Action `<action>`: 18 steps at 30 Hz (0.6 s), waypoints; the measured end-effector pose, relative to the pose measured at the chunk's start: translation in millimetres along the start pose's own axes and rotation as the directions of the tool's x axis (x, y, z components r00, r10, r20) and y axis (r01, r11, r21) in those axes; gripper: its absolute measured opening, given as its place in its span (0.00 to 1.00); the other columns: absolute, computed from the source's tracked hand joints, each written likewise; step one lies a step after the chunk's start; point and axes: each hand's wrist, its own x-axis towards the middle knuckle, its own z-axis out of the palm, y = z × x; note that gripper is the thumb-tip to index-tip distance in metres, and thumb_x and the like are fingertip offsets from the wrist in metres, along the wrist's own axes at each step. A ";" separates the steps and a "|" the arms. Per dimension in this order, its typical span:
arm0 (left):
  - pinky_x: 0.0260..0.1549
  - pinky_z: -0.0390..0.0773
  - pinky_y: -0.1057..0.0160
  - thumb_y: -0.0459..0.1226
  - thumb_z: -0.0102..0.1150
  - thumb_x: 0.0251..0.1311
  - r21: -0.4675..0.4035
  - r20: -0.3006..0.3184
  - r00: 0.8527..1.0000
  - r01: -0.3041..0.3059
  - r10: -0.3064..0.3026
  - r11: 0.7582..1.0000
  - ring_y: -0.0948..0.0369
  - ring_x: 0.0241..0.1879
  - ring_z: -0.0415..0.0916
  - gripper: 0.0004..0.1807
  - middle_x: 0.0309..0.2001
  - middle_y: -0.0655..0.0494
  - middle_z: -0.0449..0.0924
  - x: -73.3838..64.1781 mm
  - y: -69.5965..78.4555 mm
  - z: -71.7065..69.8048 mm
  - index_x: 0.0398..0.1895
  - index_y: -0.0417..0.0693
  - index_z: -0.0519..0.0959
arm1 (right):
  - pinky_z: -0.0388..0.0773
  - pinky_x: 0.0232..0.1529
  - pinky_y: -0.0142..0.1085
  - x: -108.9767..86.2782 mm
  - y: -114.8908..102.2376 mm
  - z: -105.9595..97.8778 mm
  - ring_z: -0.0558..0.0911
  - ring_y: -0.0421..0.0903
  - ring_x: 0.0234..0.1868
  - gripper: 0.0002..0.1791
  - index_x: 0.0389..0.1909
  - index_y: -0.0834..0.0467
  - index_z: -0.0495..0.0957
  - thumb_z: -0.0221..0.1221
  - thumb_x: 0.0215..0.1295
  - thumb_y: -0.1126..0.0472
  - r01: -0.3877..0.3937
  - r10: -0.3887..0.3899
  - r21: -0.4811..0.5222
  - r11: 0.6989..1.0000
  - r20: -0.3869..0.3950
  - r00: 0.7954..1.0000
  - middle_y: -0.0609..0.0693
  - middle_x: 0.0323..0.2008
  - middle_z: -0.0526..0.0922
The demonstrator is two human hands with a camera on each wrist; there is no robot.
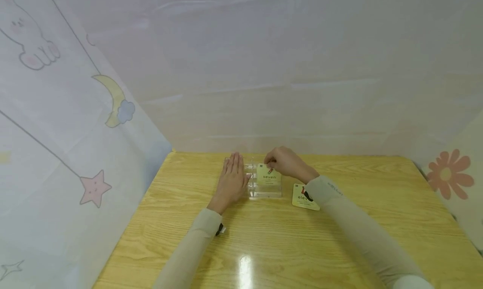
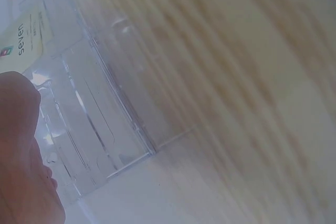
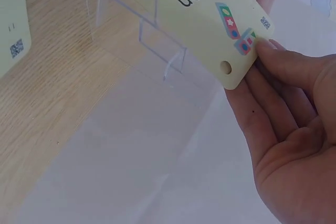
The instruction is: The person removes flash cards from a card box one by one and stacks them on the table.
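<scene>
My right hand (image 1: 288, 162) pinches a pale yellow card (image 3: 210, 24) printed "seven" by its top corner, thumb in front and fingers behind. The card stands in the right part of a clear plastic tiered rack (image 2: 100, 114). On the rack's left side lies my left hand (image 1: 233, 180), its fingers straight and together, covering much of that half. A second card (image 1: 300, 201), whose partly covered word begins "elev", lies flat on the table to the right of the rack, partly behind the right sleeve.
The wooden table (image 1: 264, 243) ends at the back against a pale cloth wall (image 1: 264, 92). Printed cloth with a moon (image 1: 115, 98) and a star (image 1: 95, 188) hangs at the left, and one with a flower (image 1: 450, 173) at the right.
</scene>
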 end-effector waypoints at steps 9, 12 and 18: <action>0.79 0.34 0.49 0.53 0.33 0.77 -0.010 0.014 1.000 0.002 -0.002 1.000 0.50 0.80 0.25 0.41 0.79 0.44 0.24 -2.3 1.9 -1.5 0.78 0.37 0.35 | 0.86 0.46 0.39 -0.3 1.6 -3.6 0.88 0.42 0.36 0.11 0.47 0.60 0.86 0.58 0.68 0.67 0.009 -0.010 -0.033 0.999 -0.050 0.999 0.53 0.42 0.90; 0.79 0.35 0.49 0.53 0.33 0.77 -0.004 0.008 1.000 0.003 -0.003 1.000 0.50 0.80 0.25 0.41 0.79 0.43 0.24 -1.5 1.8 -1.6 0.78 0.37 0.35 | 0.86 0.45 0.38 -0.1 1.2 -6.3 0.88 0.44 0.36 0.11 0.47 0.61 0.85 0.59 0.67 0.67 -0.015 0.016 0.019 1.000 -0.057 0.998 0.55 0.44 0.89; 0.79 0.34 0.49 0.53 0.32 0.77 0.000 0.020 1.000 0.007 -0.007 1.000 0.50 0.80 0.23 0.41 0.79 0.44 0.22 0.2 1.1 -2.4 0.78 0.37 0.34 | 0.86 0.45 0.38 0.0 3.0 -11.9 0.89 0.46 0.40 0.12 0.48 0.61 0.85 0.58 0.68 0.68 -0.036 0.042 0.078 0.996 -0.070 0.997 0.56 0.45 0.89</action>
